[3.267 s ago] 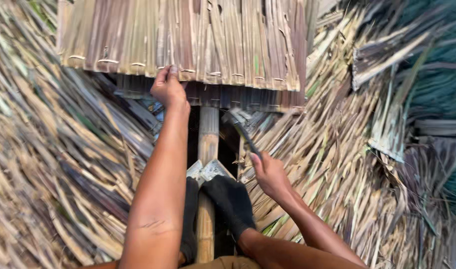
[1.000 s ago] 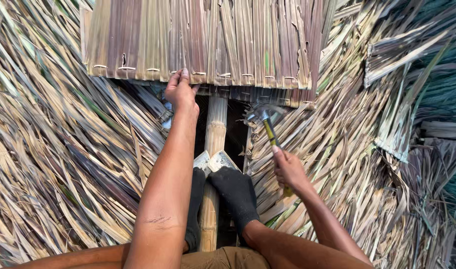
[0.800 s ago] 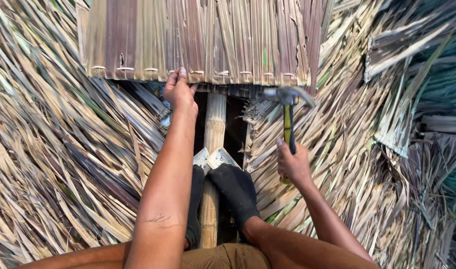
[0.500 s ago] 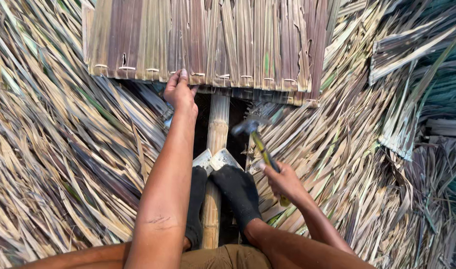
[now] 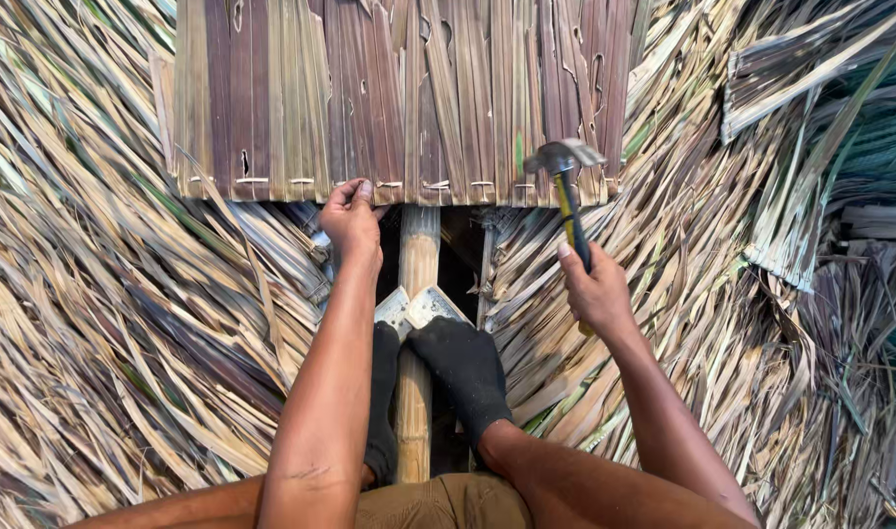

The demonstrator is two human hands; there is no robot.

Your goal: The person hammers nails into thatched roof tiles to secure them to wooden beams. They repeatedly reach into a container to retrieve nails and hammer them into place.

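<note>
My left hand (image 5: pixel 352 217) grips the lower stitched edge of a flat panel of dried palm-leaf thatch (image 5: pixel 399 98), which lies across the top of the view. My right hand (image 5: pixel 595 289) holds a hammer (image 5: pixel 565 191) with a yellow and black handle; its metal head is raised against the panel's lower right edge. Between my arms a bamboo pole (image 5: pixel 418 333) runs away from me under the panel. My feet in black socks (image 5: pixel 462 367) rest on either side of the pole.
Layers of loose dried palm thatch (image 5: pixel 124 333) spread out on the left and on the right (image 5: pixel 722 323). A dark gap (image 5: pixel 460 245) opens beside the pole under the panel. Greenish leaf bundles (image 5: pixel 859 147) lie at the far right.
My right hand picked up the hammer and has swung it up and down; it is now raised by the panel's edge. My left hand has stayed on the panel's edge.
</note>
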